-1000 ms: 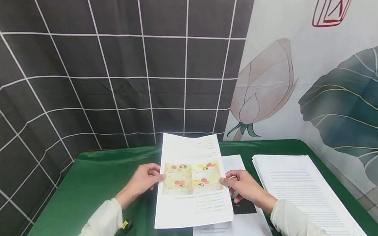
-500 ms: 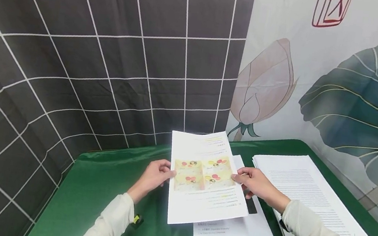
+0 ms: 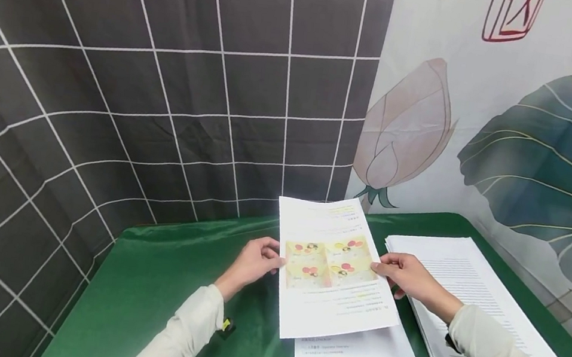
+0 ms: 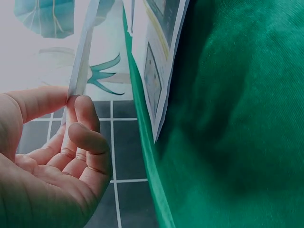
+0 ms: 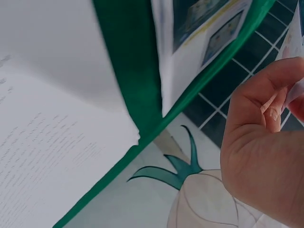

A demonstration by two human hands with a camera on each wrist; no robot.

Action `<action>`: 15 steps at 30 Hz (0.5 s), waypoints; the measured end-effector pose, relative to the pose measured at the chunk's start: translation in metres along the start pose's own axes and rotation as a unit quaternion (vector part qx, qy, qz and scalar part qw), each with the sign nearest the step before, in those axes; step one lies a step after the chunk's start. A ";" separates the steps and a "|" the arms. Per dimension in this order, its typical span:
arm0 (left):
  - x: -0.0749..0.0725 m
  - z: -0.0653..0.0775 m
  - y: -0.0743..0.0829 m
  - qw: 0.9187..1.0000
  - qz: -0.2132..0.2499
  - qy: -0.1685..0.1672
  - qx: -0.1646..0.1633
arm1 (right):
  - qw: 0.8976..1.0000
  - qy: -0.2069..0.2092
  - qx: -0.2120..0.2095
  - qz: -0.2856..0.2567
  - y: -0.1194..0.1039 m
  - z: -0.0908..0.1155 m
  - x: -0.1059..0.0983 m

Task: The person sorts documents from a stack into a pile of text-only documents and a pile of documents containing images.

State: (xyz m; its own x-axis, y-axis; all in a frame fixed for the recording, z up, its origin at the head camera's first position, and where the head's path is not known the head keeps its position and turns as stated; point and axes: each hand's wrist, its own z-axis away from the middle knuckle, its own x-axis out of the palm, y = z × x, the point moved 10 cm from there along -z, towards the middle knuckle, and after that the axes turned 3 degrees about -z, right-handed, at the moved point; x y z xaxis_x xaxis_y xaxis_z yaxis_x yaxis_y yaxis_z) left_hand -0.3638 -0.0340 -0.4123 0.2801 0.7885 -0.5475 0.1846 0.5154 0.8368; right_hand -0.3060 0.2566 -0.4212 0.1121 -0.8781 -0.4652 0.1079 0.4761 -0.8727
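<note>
Both hands hold up a white printed sheet of paper point(image 3: 328, 311) with a yellow picture block of red and yellow shapes. My left hand point(image 3: 255, 262) pinches its left edge between thumb and fingers. At the opposite edge, my right hand point(image 3: 411, 276) pinches it the same way. In the left wrist view the sheet point(image 4: 83, 52) is seen edge-on, gripped by the left hand point(image 4: 61, 152). The right wrist view shows the right hand point(image 5: 266, 123) on a corner of it. Below the raised sheet lies a smaller pile of papers point(image 3: 357, 354), mostly covered by it.
A thicker stack of printed pages point(image 3: 459, 280) lies on the right of the green tablecloth point(image 3: 157, 294), partly under the right forearm. Behind the table hang a dark grid-patterned cloth point(image 3: 243, 88) and a white cloth with a lotus print point(image 3: 407, 122).
Both hands have carried the sheet to the right, so it now covers more of the pile beneath. The grip on both edges stays the same. The head view has shifted slightly.
</note>
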 end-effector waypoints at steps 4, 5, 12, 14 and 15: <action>0.009 -0.004 0.003 1.000 -0.006 -0.011 0.009 | 1.000 0.008 0.002 0.021 0.006 0.000 -0.006; 0.012 -0.005 0.003 1.000 -0.006 -0.014 0.009 | 1.000 0.009 -0.001 0.026 0.007 0.000 -0.007; 0.031 -0.007 0.002 0.999 -0.018 -0.035 0.014 | 0.998 0.017 -0.010 0.067 0.013 0.002 -0.010; 0.036 -0.007 0.001 0.999 -0.020 -0.041 0.014 | 0.996 0.017 -0.019 0.080 0.012 0.003 -0.009; 0.039 -0.007 0.000 0.999 -0.021 -0.042 0.013 | 0.996 0.018 -0.020 0.085 0.013 0.003 -0.009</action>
State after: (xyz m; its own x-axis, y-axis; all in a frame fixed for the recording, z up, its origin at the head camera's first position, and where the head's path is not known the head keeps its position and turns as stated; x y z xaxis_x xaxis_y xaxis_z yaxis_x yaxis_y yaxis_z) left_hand -0.3594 -0.0012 -0.4332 0.3500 0.7344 -0.5816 0.2229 0.5377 0.8131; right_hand -0.3024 0.2706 -0.4276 0.0899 -0.7861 -0.6116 0.0499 0.6168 -0.7855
